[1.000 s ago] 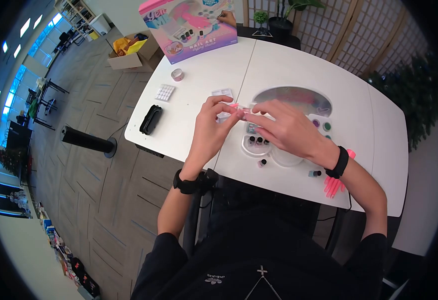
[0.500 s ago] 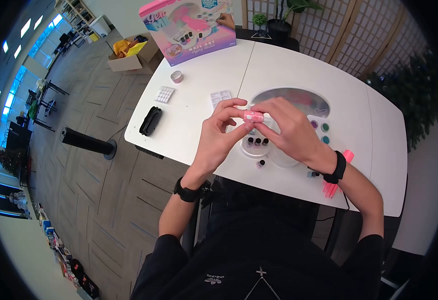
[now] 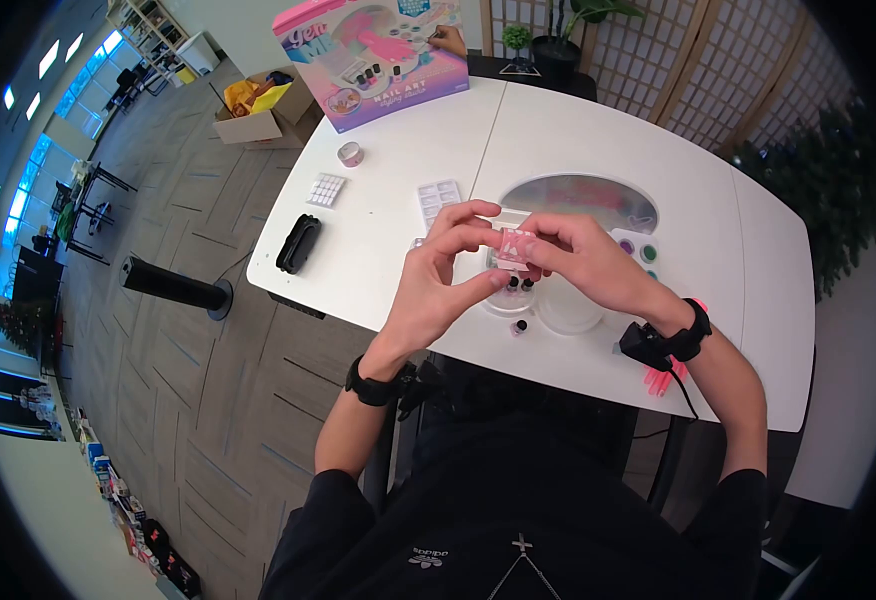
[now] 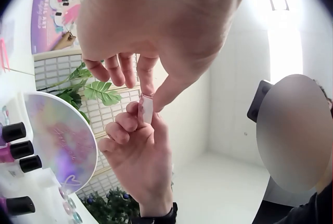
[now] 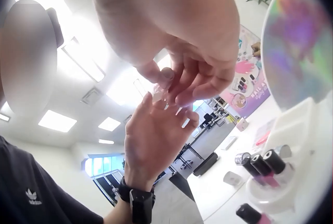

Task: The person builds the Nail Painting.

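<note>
Both hands meet above the table around a small pink wrapped piece with white marks. My right hand pinches it, its thumb across the front. The left hand has its index fingertip and thumb at the left edge of the piece. In the left wrist view the piece shows a whitish side between the two hands' fingertips. Just under the hands, nail polish bottles with black caps stand in a white holder, partly hidden by the right hand. One more polish bottle stands in front.
Behind the hands stands an oval mirror-like panel. A white compartment tray, a pad of white squares, a small round container and a black case lie leftward. A nail art box stands at the back; pink plastic fingers lie at right.
The pink piece has been turned from end-on to broad side showing and shifted slightly right. My right hand has rotated, its thumb now over the front. The left thumb has dropped lower.
</note>
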Demonstrator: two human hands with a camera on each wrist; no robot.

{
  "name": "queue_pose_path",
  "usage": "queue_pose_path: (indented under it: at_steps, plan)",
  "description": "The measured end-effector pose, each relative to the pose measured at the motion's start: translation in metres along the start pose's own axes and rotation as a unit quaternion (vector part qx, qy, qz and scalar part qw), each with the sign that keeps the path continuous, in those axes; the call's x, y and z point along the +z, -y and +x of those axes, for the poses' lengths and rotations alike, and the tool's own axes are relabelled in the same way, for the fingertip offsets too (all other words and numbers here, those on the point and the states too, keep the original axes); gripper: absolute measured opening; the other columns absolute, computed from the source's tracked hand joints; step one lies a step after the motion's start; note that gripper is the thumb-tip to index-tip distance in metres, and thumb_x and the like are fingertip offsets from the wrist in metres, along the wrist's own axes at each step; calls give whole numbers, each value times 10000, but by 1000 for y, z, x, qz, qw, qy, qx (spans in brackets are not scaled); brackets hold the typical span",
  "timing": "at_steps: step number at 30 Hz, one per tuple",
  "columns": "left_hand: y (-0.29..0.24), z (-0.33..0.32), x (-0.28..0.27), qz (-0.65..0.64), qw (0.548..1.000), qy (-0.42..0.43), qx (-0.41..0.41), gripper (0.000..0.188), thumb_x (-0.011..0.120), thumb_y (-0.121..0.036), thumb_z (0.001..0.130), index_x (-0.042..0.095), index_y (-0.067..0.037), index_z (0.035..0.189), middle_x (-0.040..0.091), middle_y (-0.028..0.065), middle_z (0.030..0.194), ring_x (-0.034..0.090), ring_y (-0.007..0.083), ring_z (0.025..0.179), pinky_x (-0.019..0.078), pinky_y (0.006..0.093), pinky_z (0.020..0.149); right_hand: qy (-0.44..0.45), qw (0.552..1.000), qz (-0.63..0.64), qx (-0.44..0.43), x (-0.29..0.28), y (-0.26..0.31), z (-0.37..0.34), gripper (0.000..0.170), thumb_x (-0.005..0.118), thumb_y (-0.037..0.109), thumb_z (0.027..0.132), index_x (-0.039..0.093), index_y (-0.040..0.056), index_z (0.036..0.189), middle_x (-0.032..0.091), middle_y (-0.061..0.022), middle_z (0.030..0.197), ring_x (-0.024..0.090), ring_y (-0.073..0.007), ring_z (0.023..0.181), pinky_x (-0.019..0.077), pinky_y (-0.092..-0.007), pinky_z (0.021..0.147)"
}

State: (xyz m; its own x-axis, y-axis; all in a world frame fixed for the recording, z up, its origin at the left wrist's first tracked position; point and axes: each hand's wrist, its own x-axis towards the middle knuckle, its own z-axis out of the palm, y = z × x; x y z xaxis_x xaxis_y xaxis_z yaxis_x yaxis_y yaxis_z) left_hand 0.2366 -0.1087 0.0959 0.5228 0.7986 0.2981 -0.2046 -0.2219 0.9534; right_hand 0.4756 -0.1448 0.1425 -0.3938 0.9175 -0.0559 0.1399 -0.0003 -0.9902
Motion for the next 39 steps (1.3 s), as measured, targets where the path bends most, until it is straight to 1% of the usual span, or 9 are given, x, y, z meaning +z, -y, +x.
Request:
queue_pose_path:
  at_steps: [5,15,18,19,21,25,28,31,39]
  plan:
    - [-3,-2,5,28,1000,2,12,336,887,-55,863,789,-58,1184,575,78,1502,518,236,1427,349,423,1260,23,999,24,16,-4,0,0,347,610,314,1147,715,-6,1063,677,2,909,615,-80,843,505,-263,806]
    - [3,1,13,49,996,-57,39,120,850,-61,932,817,-20,1040,642,86,1374,601,216,1288,455,385,1150,47,997,31,45,-1,-4,1,483,493,426,1180,734,16,1099,695,5,918,638,-86,866,513,-280,817]
    - [3,1,15,41,995,-77,37,80,833,-68,958,820,-17,1018,649,88,1353,612,194,1240,475,364,1103,-7,998,56,27,2,-2,-2,326,610,337,1134,728,34,1152,697,-29,998,654,-151,870,519,-303,819]
    - [3,1,16,40,995,-87,31,72,826,-68,966,820,-16,1014,650,89,1350,614,184,1227,482,355,1084,-80,991,-79,-77,5,-4,-5,268,657,296,1097,726,45,1160,691,-38,1035,659,-177,889,522,-313,821]
    - [4,1,17,22,995,-101,14,62,810,-67,982,816,-12,1008,651,87,1344,616,162,1203,494,337,1048,-215,875,-337,-273,15,-10,-14,215,751,215,1024,721,67,1177,679,-56,1107,669,-229,927,527,-334,826]
    - [7,1,22,-42,992,-116,-11,70,779,-64,1011,802,2,1009,648,70,1336,622,124,1165,511,309,990,-184,715,-549,-392,19,-11,-21,364,845,179,907,710,88,1232,673,-49,1186,685,-252,1079,535,-395,877]
    - [8,1,26,-90,988,-118,-40,79,764,-65,1027,792,9,1029,640,56,1342,633,110,1138,518,301,967,-204,693,-575,-383,21,-13,-19,406,861,177,882,713,83,1248,683,-51,1220,689,-251,1102,537,-406,894]
    - [8,-2,27,-120,985,-107,-61,84,753,-67,1037,787,7,1056,630,47,1357,644,107,1117,522,299,955,-215,685,-579,-386,20,-13,-17,390,861,144,866,721,74,1223,700,-53,1221,695,-247,1110,540,-393,895]
    - [5,-5,27,-98,994,-53,-17,141,758,27,992,789,-12,1125,572,95,1441,626,157,1223,542,331,963,-210,780,-486,-333,16,-5,-17,361,869,43,820,719,47,1149,745,-86,1097,725,-289,980,559,-404,829]
